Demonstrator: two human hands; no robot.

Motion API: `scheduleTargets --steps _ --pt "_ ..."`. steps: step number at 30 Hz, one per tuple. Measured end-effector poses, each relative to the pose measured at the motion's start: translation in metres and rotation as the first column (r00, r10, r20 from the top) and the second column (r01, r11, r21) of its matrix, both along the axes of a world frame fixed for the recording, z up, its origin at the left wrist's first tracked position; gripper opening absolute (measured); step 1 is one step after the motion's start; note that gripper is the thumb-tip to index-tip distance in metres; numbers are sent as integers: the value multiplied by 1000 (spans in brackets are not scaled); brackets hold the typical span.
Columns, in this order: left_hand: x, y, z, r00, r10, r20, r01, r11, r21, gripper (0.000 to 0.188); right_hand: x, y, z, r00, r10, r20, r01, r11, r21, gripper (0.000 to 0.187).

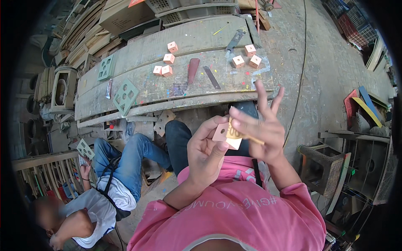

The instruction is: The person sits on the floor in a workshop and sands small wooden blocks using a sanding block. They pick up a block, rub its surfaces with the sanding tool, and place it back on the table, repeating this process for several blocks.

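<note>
Above my lap, short of the bench edge, my left hand (202, 151) grips a pale pink block (220, 132) with a round dark hole in one face. My right hand (264, 134) presses a folded yellow-tan piece of sandpaper (234, 131) against the block's upper right side. Thumb and index hold the sandpaper while the other fingers are raised and spread. The right fingers are slightly blurred. Similar pink blocks (168, 58) stand on the left half of the wooden bench (142, 91), and a further three pink blocks (238, 62) sit at its right end.
A dark red tapered piece (193, 70), a dark flat strip (212, 78) and a grey metal tool (235, 39) lie on the bench. Green plates with holes (125, 97) are at its left. A co-worker (113, 184) sits left, holding another green plate (85, 149). Wooden frames (323, 167) stand right.
</note>
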State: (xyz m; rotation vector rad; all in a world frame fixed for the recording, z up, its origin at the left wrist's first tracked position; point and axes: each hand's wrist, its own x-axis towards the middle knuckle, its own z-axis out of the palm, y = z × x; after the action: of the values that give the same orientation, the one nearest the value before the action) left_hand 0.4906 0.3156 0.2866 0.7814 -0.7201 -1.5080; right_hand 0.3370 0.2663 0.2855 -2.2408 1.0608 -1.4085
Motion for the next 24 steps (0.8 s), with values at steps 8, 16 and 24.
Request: scheduleTargets --steps 8,16,24 --pt "4 -2 -11 996 -47 -70 39 993 -108 49 -1 12 4 992 122 -36 -121 992 33 31" --pt "3 -5 -7 953 -177 -245 163 984 -77 57 -28 -10 -32 958 -146 248 110 982 153 25" --pt "1 -11 -5 790 -351 -503 343 933 -111 59 -20 30 -88 672 -474 569 83 812 578 24"
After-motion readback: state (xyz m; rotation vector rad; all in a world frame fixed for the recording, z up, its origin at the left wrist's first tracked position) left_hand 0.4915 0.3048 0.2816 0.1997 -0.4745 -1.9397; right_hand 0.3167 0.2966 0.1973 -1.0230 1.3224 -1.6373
